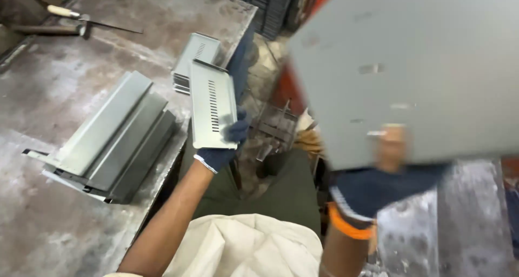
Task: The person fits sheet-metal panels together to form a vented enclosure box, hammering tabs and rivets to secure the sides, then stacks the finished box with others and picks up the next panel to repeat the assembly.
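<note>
My left hand, in a dark blue glove, grips a small grey sheet-metal panel with a row of vent slots, held at the right edge of the metal workbench. My right hand, also gloved, holds up a large flat grey metal sheet close to the camera; it is blurred and hides much of the right side. Just behind the small panel, a stack of similar slotted parts rests on the bench.
A pile of bent grey metal channels lies on the bench at left. A file with a pale handle lies at the far left. Dark stacked trays and metal scraps sit on the floor beyond the bench.
</note>
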